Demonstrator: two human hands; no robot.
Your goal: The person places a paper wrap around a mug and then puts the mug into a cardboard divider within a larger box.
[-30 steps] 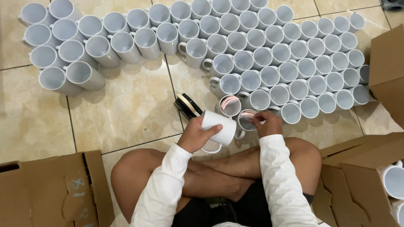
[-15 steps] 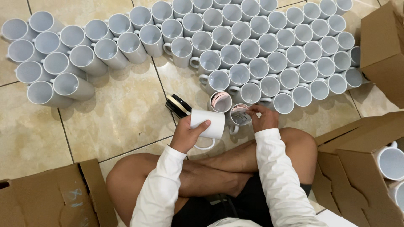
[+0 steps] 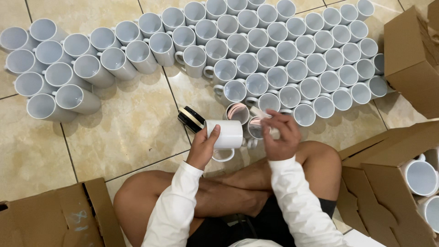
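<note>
The white mug [image 3: 224,134] lies on its side in my left hand [image 3: 204,148], just above my crossed legs, its handle hanging down toward my knee and its mouth turned to the right. My left fingers [image 3: 214,133] are clamped around its base end, thumb across the top of the wall. My right hand [image 3: 280,136] hovers just beside the mug's mouth, its fingers [image 3: 284,120] pinched together on a small pale strip [image 3: 259,111] that sticks out up and to the left; I cannot tell what the strip is made of.

Just behind the held mug, on the tiled floor [image 3: 132,128], stand two mugs with pinkish insides [image 3: 238,112], one partly hidden by my right hand. To the left of them, touching the held mug's base in this view, lies a dark roll with a pale band [image 3: 191,119], tilted on the tile.

Beyond these, a wide field of upright white mugs [image 3: 283,68] fills the floor in tight rows, rim against rim, stretching from the far left to the right edge. The left cluster [image 3: 68,68] sits somewhat looser.

Open cardboard boxes ring me: one at lower left [image 3: 50,219], one at upper right [image 3: 411,59], and one at lower right [image 3: 388,183] with more white mugs [image 3: 420,177] in it.
</note>
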